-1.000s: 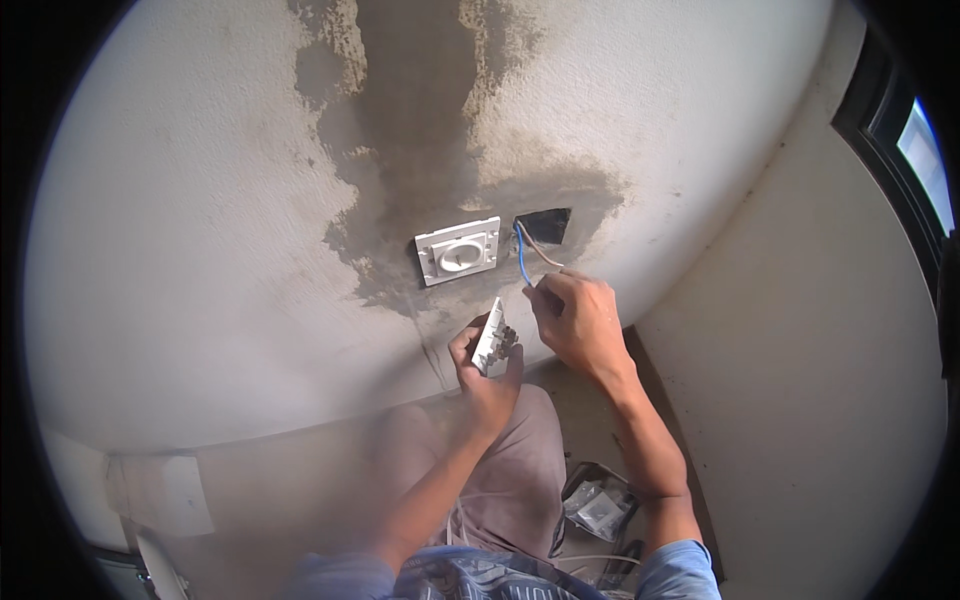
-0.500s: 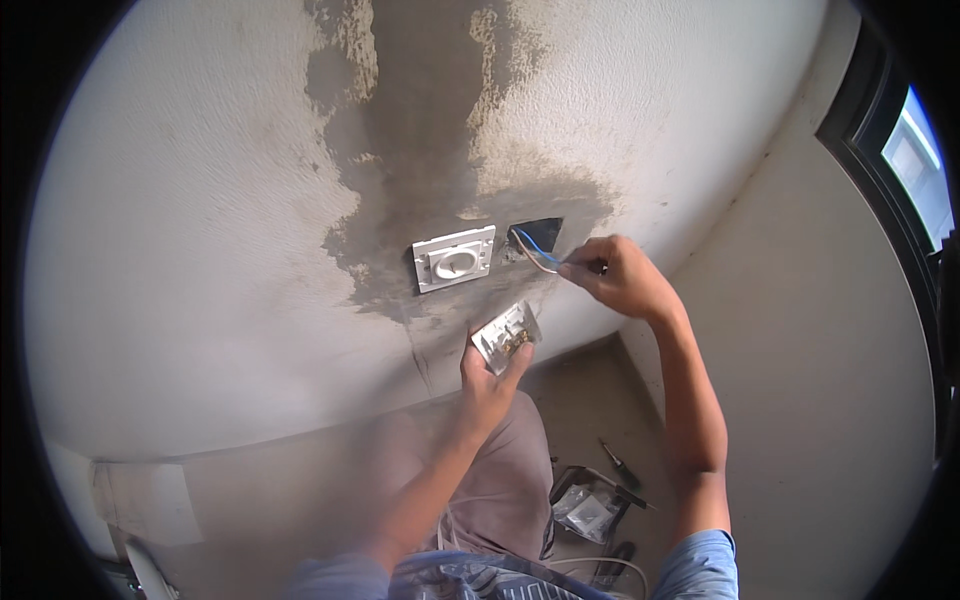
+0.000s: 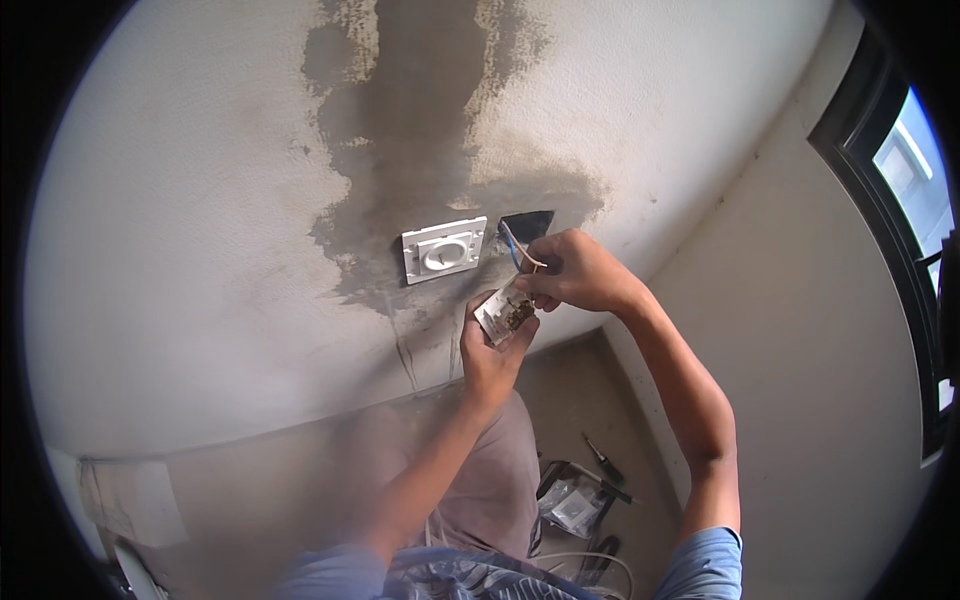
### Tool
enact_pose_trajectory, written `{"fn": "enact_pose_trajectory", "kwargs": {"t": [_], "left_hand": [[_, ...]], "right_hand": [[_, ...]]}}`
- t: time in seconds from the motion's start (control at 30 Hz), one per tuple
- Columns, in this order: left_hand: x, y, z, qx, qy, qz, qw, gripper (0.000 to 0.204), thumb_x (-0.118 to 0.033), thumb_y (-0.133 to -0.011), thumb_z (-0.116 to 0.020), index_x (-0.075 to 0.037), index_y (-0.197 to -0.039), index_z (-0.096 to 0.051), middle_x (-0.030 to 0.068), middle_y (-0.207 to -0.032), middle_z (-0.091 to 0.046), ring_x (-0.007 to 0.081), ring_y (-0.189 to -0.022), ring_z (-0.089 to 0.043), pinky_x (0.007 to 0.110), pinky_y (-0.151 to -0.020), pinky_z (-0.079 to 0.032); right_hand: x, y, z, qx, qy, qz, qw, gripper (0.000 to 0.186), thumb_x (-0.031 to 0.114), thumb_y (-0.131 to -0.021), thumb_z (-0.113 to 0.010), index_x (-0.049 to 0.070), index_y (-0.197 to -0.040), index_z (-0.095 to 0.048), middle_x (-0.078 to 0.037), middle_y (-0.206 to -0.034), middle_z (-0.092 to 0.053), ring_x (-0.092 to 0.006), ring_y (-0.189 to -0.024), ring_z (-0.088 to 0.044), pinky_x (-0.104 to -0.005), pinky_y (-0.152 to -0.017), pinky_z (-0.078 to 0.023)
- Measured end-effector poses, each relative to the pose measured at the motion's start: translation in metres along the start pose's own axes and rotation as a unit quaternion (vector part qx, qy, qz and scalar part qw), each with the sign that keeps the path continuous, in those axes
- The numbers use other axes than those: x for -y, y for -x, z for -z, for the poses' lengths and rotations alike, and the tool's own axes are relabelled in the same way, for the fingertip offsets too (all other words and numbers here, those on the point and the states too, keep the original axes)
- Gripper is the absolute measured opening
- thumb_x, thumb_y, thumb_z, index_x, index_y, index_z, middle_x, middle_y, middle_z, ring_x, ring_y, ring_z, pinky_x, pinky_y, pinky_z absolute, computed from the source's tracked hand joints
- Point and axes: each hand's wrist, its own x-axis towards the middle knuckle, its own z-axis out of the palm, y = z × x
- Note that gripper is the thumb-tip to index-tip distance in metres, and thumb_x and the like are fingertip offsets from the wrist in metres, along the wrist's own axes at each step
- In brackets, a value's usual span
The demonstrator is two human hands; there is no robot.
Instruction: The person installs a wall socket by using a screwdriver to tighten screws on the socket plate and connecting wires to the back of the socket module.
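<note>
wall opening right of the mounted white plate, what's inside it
A blue wire and a pale brown wire come out of the wall opening. Deeper inside is too dark to tell; the right hand covers part of its lower edge.

Your white fitting (image 3: 497, 313) is a small, roughly rectangular unit, open at the back, with brass-coloured terminals (image 3: 519, 316) exposed toward its right side. It sits tilted in your left hand (image 3: 489, 358), its back facing you, near side of the wall opening (image 3: 527, 225). From the opening, the blue wire (image 3: 513, 249) runs down toward the fitting; its end is hidden at your right hand (image 3: 572, 272). The pale brown wire (image 3: 524, 254) bends rightward, crossing in front of your right fingers.
</note>
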Motion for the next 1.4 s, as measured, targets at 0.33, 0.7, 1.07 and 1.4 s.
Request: {"fn": "enact_pose_trajectory", "kwargs": {"t": [0.33,0.7,1.07,1.4], "left_hand": [[-0.001,0.004,-0.007,-0.002,0.143,0.027,0.989,0.056,-0.008,-0.091,-0.079,-0.004,-0.134,-0.042,0.01,-0.124,-0.061,0.0152,-0.113,-0.062,0.03,-0.097,-0.052],[-0.003,0.017,-0.016,-0.033,0.159,0.032,0.986,0.054,-0.005,-0.091,-0.078,-0.003,-0.128,-0.039,0.0123,-0.122,-0.06,0.0158,-0.112,-0.062,0.031,-0.096,-0.052],[-0.004,0.015,-0.026,-0.062,0.201,0.034,0.977,0.052,-0.003,-0.092,-0.076,-0.002,-0.127,-0.038,0.0124,-0.121,-0.06,0.0148,-0.109,-0.063,0.029,-0.094,-0.053],[-0.01,0.008,-0.021,-0.013,0.203,0.053,0.978,0.047,-0.01,-0.095,-0.075,0.001,-0.134,-0.052,0.0093,-0.117,-0.066,0.0142,-0.106,-0.066,0.028,-0.089,-0.056]], "right_hand": [[0.003,0.01,-0.013,-0.048,-0.065,-0.011,0.997,0.017,0.012,-0.089,-0.08,-0.004,-0.092,-0.073,-0.006,-0.076,-0.072,-0.0092,-0.067,-0.066,-0.0262,-0.061,-0.053],[0.002,0.014,-0.023,-0.088,-0.073,-0.017,0.993,0.019,0.013,-0.087,-0.081,-0.003,-0.094,-0.074,-0.006,-0.075,-0.073,-0.0083,-0.068,-0.066,-0.0264,-0.062,-0.053],[0.002,0.015,-0.023,-0.095,-0.042,-0.013,0.995,0.018,0.013,-0.087,-0.082,-0.002,-0.094,-0.075,-0.004,-0.074,-0.072,-0.006,-0.067,-0.062,-0.0246,-0.06,-0.048],[-0.004,0.013,-0.021,-0.075,-0.061,-0.016,0.995,0.014,0.012,-0.09,-0.079,-0.001,-0.093,-0.073,-0.002,-0.072,-0.07,-0.0052,-0.064,-0.059,-0.024,-0.057,-0.047]]}}
